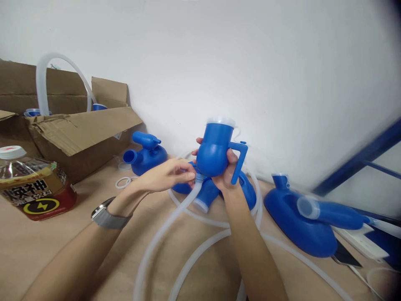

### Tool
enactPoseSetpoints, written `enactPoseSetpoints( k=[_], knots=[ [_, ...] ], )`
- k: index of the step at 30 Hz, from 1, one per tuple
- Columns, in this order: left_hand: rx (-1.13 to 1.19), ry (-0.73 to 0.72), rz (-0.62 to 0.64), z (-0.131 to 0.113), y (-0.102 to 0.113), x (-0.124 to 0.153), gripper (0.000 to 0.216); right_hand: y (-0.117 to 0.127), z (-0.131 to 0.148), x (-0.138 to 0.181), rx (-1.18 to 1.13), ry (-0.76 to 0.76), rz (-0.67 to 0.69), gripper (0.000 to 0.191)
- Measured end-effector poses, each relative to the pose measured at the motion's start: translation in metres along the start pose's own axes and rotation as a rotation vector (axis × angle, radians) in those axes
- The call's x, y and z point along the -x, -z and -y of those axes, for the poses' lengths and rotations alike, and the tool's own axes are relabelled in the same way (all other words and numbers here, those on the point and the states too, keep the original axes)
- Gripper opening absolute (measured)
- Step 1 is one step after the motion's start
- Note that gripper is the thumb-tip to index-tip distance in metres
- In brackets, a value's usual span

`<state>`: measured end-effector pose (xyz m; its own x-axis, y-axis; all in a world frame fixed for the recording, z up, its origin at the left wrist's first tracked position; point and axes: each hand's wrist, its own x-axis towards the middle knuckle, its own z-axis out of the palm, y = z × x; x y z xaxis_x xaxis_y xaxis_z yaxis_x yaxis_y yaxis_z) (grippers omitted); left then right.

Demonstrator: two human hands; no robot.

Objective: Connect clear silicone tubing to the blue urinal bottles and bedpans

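Note:
My right hand [232, 169] is wrapped from below around a blue urinal cup [214, 148], which has a translucent white cap and an angled handle. The cup is tilted slightly, raised in front of the wall. At its lower left, my left hand [177, 173] pinches the end of a translucent hose [166, 225], where a bluish collar meets the cup. Whether the hose is fully seated there I cannot tell. Behind my hands, partly hidden, lie another capped blue cup [206, 194] and a blue urinal bottle [248, 192].
A cardboard box [103, 131] with hoses stands at left, a drink bottle [37, 188] before it. Nearby are a blue urinal bottle [152, 159] and white rings [123, 182]. At right lie another blue bottle [294, 221], a phone [346, 255] and a white power strip [363, 242].

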<state>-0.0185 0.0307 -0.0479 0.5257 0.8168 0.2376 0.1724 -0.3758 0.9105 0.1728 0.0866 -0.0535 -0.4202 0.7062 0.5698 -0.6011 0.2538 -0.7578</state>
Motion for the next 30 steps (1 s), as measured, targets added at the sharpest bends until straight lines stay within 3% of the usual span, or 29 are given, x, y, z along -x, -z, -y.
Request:
enactPoseSetpoints(
  k=[3,7,11,16,21,25,30],
  knots=[
    [-0.196,-0.025,-0.062,-0.006,0.004,0.003,0.036,-0.006,0.010,0.002,0.070,0.046,-0.078,0.053],
    [-0.259,-0.059,-0.068,-0.011,0.002,0.006,0.038,-0.011,0.016,0.001,0.071,0.036,-0.107,0.051],
    [-0.014,-0.084,-0.077,-0.008,-0.009,0.001,0.044,-0.005,0.010,-0.002,-0.102,-0.021,-0.074,0.058],
    [0.414,0.017,-0.026,0.004,-0.029,-0.007,0.049,-0.001,-0.004,-0.002,-0.251,-0.117,-0.044,0.064],
    [0.560,0.048,-0.029,0.009,-0.040,-0.009,0.051,0.000,-0.007,-0.002,-0.286,-0.128,-0.031,0.069],
    [0.452,0.048,-0.084,0.005,-0.037,-0.009,0.053,0.002,0.001,-0.003,-0.233,-0.094,-0.027,0.063],
    [0.128,-0.016,-0.051,-0.001,-0.025,-0.005,0.047,0.007,0.016,-0.004,-0.117,-0.048,-0.105,0.055]
  ],
)
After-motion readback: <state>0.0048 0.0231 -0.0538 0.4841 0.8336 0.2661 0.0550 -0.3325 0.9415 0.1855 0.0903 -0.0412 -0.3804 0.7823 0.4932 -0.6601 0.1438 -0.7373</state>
